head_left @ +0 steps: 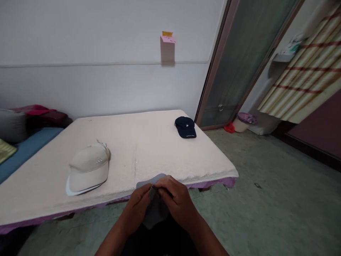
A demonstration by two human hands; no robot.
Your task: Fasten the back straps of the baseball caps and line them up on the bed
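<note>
Both my hands hold a grey cap [155, 209] just in front of the near edge of a table covered with a cream cloth [149, 149]. My left hand [138, 209] grips its left side with closed fingers. My right hand [176, 202] pinches the cap's top from the right. The cap's brim points toward the table. A beige cap [88, 169] lies on the cloth to the left. At the far right corner of the cloth lies a navy cap [185, 127].
A blue mattress with a grey pillow [12, 125] and red bedding lies at the left. A glass door [239, 60] stands at the right, with a small bin [243, 122] by it. A pink paper [167, 48] hangs on the white wall. Grey floor spreads to the right.
</note>
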